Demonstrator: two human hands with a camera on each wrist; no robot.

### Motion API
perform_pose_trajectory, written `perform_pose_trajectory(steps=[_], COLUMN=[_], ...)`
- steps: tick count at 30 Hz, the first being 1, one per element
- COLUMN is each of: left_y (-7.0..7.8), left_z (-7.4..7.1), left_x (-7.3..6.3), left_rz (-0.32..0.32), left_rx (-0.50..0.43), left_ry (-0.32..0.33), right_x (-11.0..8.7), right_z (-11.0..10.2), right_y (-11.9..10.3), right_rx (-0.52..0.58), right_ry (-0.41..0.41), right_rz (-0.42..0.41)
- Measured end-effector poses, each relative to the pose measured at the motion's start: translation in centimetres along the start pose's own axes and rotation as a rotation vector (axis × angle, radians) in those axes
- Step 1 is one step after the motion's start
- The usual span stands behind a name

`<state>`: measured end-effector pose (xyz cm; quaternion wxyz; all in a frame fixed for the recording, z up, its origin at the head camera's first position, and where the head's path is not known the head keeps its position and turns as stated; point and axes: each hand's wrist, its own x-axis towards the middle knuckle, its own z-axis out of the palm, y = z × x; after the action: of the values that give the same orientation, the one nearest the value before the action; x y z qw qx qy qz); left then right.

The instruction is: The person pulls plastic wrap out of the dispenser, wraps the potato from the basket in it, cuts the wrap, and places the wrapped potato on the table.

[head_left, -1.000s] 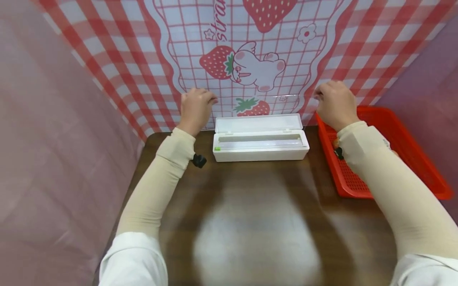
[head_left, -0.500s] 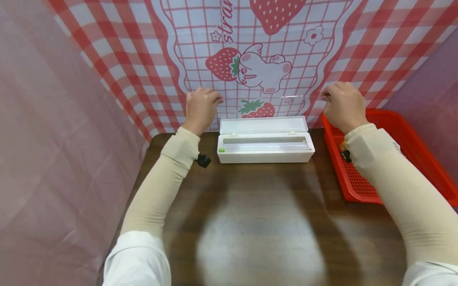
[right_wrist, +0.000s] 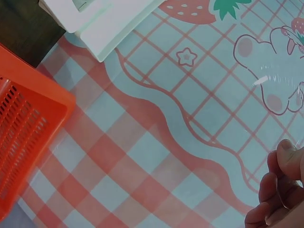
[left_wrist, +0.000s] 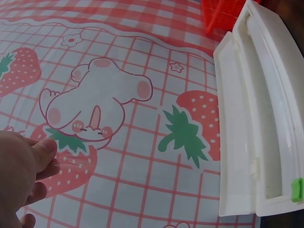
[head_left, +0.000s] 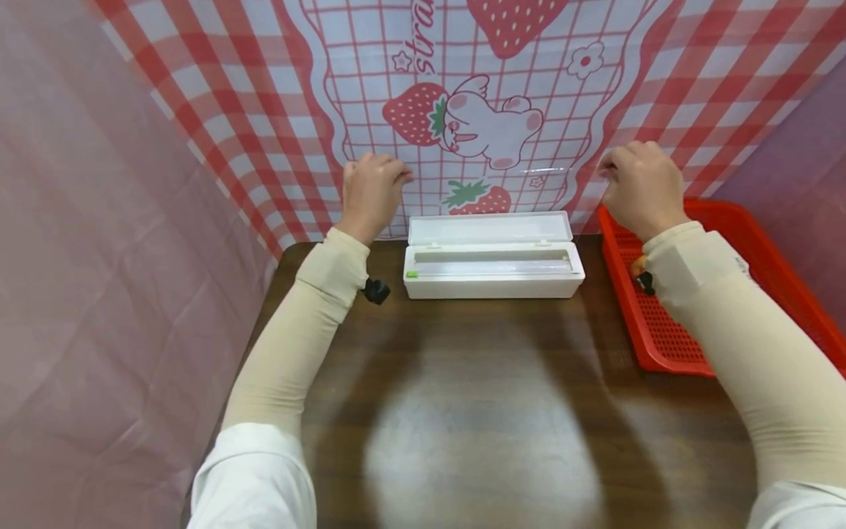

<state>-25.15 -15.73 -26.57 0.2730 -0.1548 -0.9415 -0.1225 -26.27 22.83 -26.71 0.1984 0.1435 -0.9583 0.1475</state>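
Note:
A white cling film dispenser box (head_left: 492,285) with a green slider (head_left: 413,274) stands at the back of the table, its lid (head_left: 490,228) raised. Inside it a pale roll (head_left: 496,267) shows. Above and behind the box, my left hand (head_left: 372,192) and right hand (head_left: 642,187) are held up, well apart. A sheet of clear cling film (head_left: 547,170) spans between them, showing mostly as glare streaks. In the left wrist view, the left thumb (left_wrist: 46,151) presses against the fingers. The right thumb (right_wrist: 288,153) meets the index finger, with a film edge by the palm.
A red plastic basket (head_left: 667,353) stands to the right, under my right forearm, with something orange (head_left: 638,266) inside. Behind the box hangs a strawberry-print cloth (head_left: 489,44). A pink curtain (head_left: 99,294) borders the left of the brown table (head_left: 482,411).
The head view has shifted slightly, so everything sits a little further right. Both hands stay raised at about the same spread above the box, in the same hold.

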Motion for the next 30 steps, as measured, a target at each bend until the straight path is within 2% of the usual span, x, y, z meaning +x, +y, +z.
perform_pose_trajectory(steps=[17,24,30], left_y=[0.31,0.40,0.52], left_z=[-0.55,-0.85,-0.87], left_x=[0.76,0.70,0.80], left_rz=[-0.006,-0.017,0.008], left_rx=[-0.005,-0.011,-0.017], left_ry=[0.000,-0.002,0.017], right_x=[0.41,0.66,0.46], right_z=[-0.64,-0.69,-0.70], right_y=[0.29,0.25,0.34], right_rx=[-0.012,0.027,0.017], right_ry=[0.061,0.077,0.097], right_rz=[-0.045,-0.043,-0.044])
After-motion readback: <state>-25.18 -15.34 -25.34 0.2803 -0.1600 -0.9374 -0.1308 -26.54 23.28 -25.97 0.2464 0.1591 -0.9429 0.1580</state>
